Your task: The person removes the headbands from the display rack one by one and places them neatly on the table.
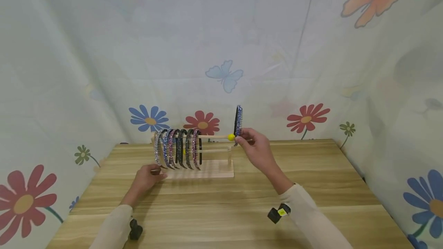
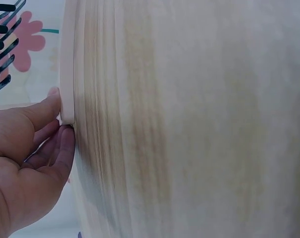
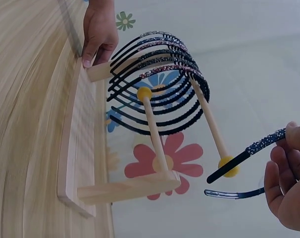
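A wooden stand [image 1: 211, 174] with two horizontal rods stands on the table. Several glittery toothed headbands [image 1: 195, 147] hang over its upper rod, toward the left. My left hand [image 1: 147, 180] grips the left front corner of the base, thumb [image 2: 48, 106] on top and fingers against the end. With thumb and fingers, my right hand [image 1: 257, 151] pinches a blue-and-silver glitter headband [image 1: 238, 120] beside the upper rod's yellow ball tip [image 1: 231, 137]. In the right wrist view, the headband's two black ends [image 3: 228, 168] point toward that ball.
The lower rod has its own yellow ball [image 3: 144, 93]. Wood-grain table [image 1: 221, 210] extends around the stand. A pale curtain with printed flowers and butterflies [image 1: 225, 75] hangs behind and at both sides. Each wrist wears a small black camera [image 1: 275, 215].
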